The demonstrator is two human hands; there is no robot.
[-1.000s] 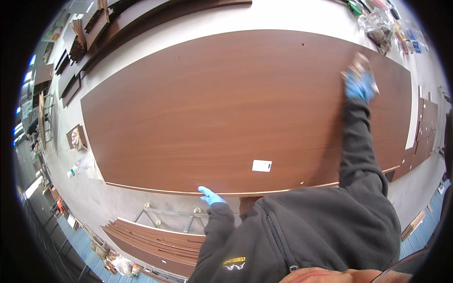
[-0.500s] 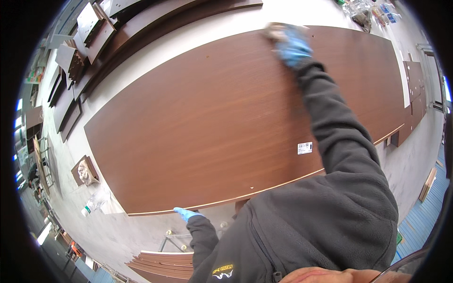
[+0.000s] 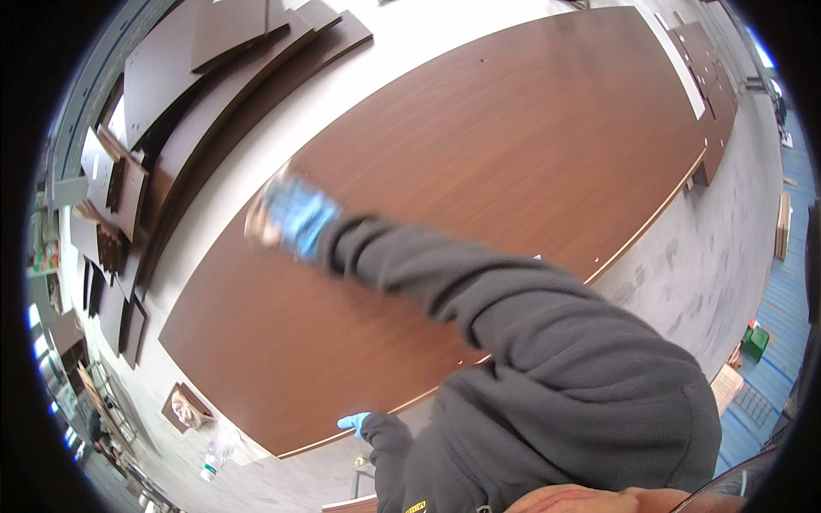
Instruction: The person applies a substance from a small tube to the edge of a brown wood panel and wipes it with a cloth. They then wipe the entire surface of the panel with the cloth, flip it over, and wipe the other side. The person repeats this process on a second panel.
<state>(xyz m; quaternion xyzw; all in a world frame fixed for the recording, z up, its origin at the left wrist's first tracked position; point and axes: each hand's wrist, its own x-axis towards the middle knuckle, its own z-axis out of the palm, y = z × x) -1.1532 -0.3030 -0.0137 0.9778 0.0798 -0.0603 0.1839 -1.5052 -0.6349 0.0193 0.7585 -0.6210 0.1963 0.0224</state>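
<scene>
A large dark-brown wood-grain panel (image 3: pixel 513 162) lies flat before me, pale along its near edge. My right hand (image 3: pixel 299 214), in a blue glove and smeared by motion, presses a crumpled beige-white cloth (image 3: pixel 259 215) onto the panel by its far left edge. The cloth is blurred and partly hidden by the fingers. At the panel's near edge, towards the left, my left hand (image 3: pixel 352 422), also gloved in blue, rests with its fingers stretched out, holding nothing. My right forearm covers part of the panel's middle.
Dark-brown boards (image 3: pixel 214 111) are stacked along the far left. Near the panel's left corner lie a small brown block (image 3: pixel 186 408) with a crumpled pale cloth on it and a clear plastic bottle (image 3: pixel 211 462). More brown pieces (image 3: pixel 705 73) lie beyond the right end.
My right hand has swept the cloth leftward along the far side of the panel. The view has shifted left and tilted. My left hand stays at the near edge.
</scene>
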